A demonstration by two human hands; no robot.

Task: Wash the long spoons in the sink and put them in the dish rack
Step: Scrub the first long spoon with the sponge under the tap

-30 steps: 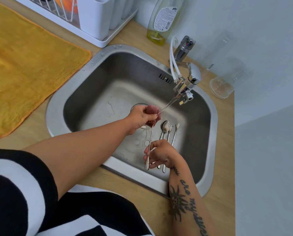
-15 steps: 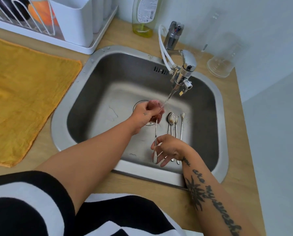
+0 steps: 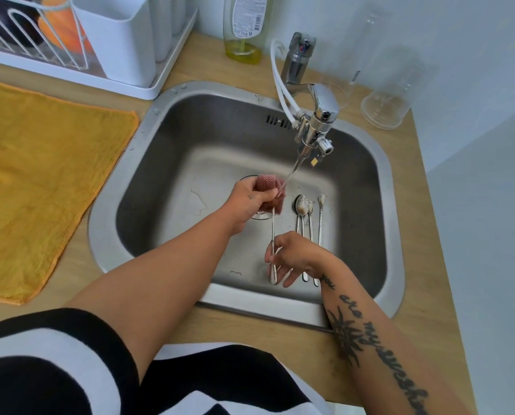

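My left hand (image 3: 251, 202) grips a pink mesh scrubber (image 3: 269, 183) over the bowl end of a long steel spoon (image 3: 273, 232), under the running water. My right hand (image 3: 292, 257) pinches that spoon's handle near its lower end. Three more long spoons (image 3: 308, 218) lie side by side on the floor of the steel sink (image 3: 190, 139), just right of the held one. The white dish rack (image 3: 79, 40) stands at the back left on the counter.
The tap (image 3: 316, 121) runs a thin stream into the sink. A bottle of yellow dish soap (image 3: 244, 28) stands behind the sink. Clear glasses (image 3: 385, 106) sit at the back right. A yellow cloth (image 3: 37, 175) lies on the wooden counter to the left.
The camera view has shifted, so the rack shows more. Both hands keep their hold; the scrubber stays at the spoon's bowl under the stream.
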